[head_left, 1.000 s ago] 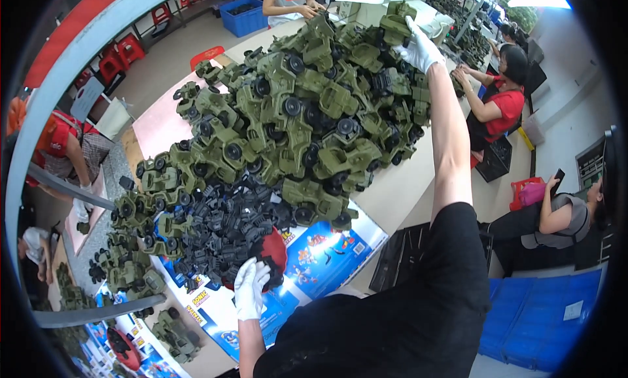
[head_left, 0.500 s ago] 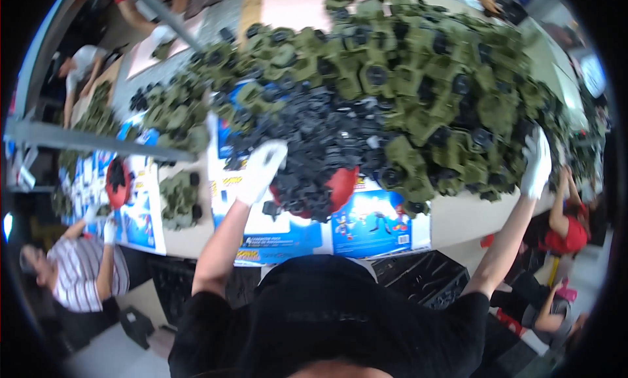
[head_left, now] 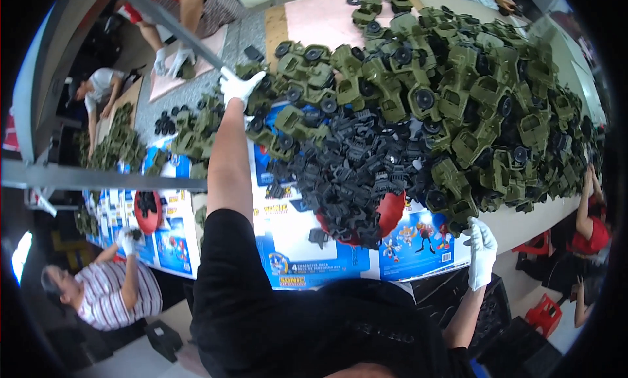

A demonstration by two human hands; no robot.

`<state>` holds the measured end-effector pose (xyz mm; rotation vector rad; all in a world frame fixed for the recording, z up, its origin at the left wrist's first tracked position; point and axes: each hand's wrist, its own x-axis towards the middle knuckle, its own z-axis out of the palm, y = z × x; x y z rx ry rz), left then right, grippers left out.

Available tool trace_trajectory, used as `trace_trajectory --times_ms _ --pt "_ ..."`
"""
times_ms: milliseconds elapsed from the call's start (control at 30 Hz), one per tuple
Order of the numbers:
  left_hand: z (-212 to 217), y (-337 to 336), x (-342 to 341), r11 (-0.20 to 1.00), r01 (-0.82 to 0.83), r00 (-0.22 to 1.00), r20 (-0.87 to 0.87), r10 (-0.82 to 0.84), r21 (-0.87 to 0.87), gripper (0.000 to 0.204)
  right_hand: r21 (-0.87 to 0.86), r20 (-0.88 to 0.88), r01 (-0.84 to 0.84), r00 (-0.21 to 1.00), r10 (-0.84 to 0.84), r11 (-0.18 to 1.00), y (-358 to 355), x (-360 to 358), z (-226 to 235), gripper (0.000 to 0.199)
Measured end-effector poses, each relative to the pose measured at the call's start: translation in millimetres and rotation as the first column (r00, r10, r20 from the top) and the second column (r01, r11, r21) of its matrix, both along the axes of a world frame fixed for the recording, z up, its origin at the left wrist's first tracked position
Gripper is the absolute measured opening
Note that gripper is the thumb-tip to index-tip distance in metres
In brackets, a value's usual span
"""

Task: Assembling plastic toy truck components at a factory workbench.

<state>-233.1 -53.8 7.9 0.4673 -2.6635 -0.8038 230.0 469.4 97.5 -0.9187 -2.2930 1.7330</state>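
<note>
Both my hands wear white gloves. My left hand (head_left: 240, 88) is stretched far forward, thumb and fingers spread, with nothing visible in it. It is beside green toy jeep bodies (head_left: 307, 74) at the left end of a large pile. My right hand (head_left: 482, 255) hovers at the table's near edge, its fingers extended toward the lowest jeeps of the heap (head_left: 453, 187); no item shows in it. Between my arms, small black plastic parts (head_left: 356, 175) are heaped in and around a red bowl (head_left: 392, 212), hiding most of it.
Blue and white printed sheets (head_left: 314, 260) cover the near table. A grey metal bar (head_left: 104, 176) crosses at left. Black crates (head_left: 504, 306) stand below the right edge. A co-worker in a striped shirt (head_left: 121, 290) works at left beside another red bowl (head_left: 147, 222). Other people surround the table.
My left hand has gone from the black parts forward and left to the jeeps. My right hand has come back from the pile's right side to the near edge. The view has shifted.
</note>
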Motion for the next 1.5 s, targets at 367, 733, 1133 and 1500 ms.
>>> trace_trajectory --times_ms 367,733,1133,1500 --pt "74 0 88 0.641 0.526 0.837 -0.474 -0.274 0.559 0.077 0.35 -0.034 -0.319 0.935 0.352 0.881 -68 -52 18 0.017" --pt "80 115 359 -0.521 0.191 0.845 -0.409 -0.344 0.832 0.107 -0.84 -0.456 -0.541 0.657 0.6 -0.045 -179 -76 15 0.061" --pt "62 108 418 0.314 0.407 0.795 -0.163 -0.584 0.858 0.103 -0.27 0.101 -0.882 0.374 0.922 0.387 -146 -5 5 0.075" --pt "29 124 436 -0.108 0.02 0.26 -0.109 -0.959 0.994 0.115 -0.061 -0.046 -0.988 0.148 0.988 0.145 -167 -104 55 0.042"
